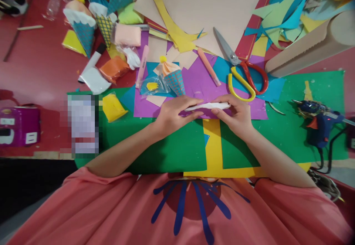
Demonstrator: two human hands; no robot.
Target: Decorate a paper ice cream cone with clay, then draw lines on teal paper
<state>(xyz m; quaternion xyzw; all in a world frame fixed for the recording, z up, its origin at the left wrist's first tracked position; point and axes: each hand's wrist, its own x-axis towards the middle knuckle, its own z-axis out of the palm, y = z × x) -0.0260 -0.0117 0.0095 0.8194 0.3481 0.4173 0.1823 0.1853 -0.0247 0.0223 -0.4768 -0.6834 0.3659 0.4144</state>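
Between my two hands, just above the purple sheet (199, 77), stretches a thin flattened strip of white modelling clay (208, 106). My left hand (179, 112) pinches its left end, thumb below and fingers above. On the other end, my right hand (235, 114) grips the clay in the same way. A small paper ice cream cone (174, 80) with a peach top and yellow ball lies just beyond my left hand. Beside it rests a clear bag with a bit of yellow clay (152, 86). Scissors (234, 59) with one red and one yellow handle lie beyond my right hand.
A blue glue gun (323, 126) with a cord lies at the right, near a cardboard roll (307, 45). Several finished cones (83, 30) and clay packets (112, 107) fill the upper left. A purple box (20, 126) stands at the far left.
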